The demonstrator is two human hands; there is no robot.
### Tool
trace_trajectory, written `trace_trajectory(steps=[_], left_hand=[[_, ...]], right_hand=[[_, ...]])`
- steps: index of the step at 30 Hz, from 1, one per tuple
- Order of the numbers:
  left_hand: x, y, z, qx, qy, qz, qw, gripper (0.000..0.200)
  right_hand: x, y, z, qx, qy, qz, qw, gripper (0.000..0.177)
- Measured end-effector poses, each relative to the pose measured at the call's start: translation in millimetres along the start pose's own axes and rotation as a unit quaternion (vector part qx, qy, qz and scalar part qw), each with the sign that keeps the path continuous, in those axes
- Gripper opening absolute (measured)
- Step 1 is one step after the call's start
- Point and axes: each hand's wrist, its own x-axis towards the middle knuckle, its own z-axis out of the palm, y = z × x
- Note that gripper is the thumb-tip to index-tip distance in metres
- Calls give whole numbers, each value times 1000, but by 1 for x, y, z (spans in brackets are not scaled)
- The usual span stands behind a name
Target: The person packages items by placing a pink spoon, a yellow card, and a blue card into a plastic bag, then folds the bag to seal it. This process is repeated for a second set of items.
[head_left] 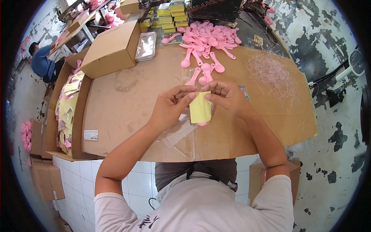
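A yellow card (pixel 200 108) is pinched at its top corners between the fingers and thumbs of my left hand (pixel 172 103) and my right hand (pixel 227 97). Below the card's lower edge shows the rounded pink end of a spoon (pixel 202 124), the rest hidden behind it. Clear plastic (pixel 181 129) lies on the cardboard beneath my left hand. Just beyond my fingers rest a few loose pink spoons (pixel 206 69), with a large heap of pink spoons (pixel 210 34) farther back. A small printed card (pixel 244 92) peeks out beside my right hand.
At the left, an open carton (pixel 85 112) holds many packed yellow cards. Behind it stand a closed cardboard box (pixel 111 50) and a stack of clear bags (pixel 146 46). Stacked cards (pixel 168 19) fill the back; thin plastic strips (pixel 272 75) lie right. A person (pixel 43 63) sits far left.
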Motion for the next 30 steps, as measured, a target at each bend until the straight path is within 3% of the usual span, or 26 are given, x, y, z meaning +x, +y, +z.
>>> trace_trajectory(steps=[10, 13, 16, 22, 28, 30], left_hand=[[2, -8, -4, 16, -3, -31, 999, 26], [2, -6, -3, 15, -12, -15, 1000, 26], [5, -12, -9, 42, -30, 55, 997, 25], [3, -6, -14, 68, -45, 26, 996, 25], [6, -10, -16, -33, -31, -31, 998, 29], [5, -10, -14, -13, -39, -25, 999, 27]], right_hand=[[-6, 2, -6, 36, 60, 38, 997, 12], [-8, 2, -7, 42, 60, 35, 997, 11], [-7, 4, -10, 27, 67, 16, 997, 12], [-8, 9, -15, -12, 44, -32, 998, 16], [-8, 11, -24, -48, 13, -66, 997, 15], [-7, 14, -24, -67, 14, -71, 995, 12]])
